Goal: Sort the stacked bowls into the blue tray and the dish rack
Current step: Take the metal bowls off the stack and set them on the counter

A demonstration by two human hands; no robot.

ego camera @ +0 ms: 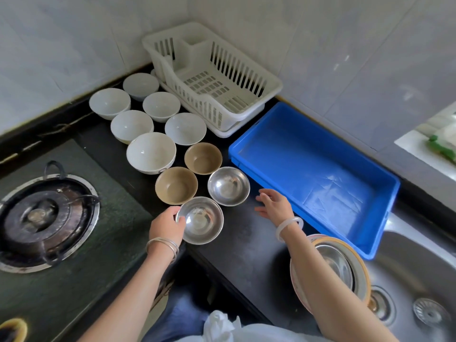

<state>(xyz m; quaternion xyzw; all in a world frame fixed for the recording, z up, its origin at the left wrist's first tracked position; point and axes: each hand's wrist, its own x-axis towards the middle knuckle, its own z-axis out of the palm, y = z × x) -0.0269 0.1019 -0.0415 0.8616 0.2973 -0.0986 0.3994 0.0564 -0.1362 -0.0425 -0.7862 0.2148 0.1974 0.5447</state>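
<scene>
Two hands share an early sorting step: the left hand [167,224] grips the steel bowl [203,220] by its rim on the counter [246,233], the right hand [275,206] hovers open beside it, and the blue tray [308,164] just right likely awaits a lift across.

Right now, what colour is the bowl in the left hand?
Shiny silver; the bowl shows best in head view.

One head-worn wide-angle camera is looking forward and steeply down from close above the black countertop [237,255], facing the far tiled corner [195,13], with gas burner [42,218] left and sink [407,272] right.
</scene>
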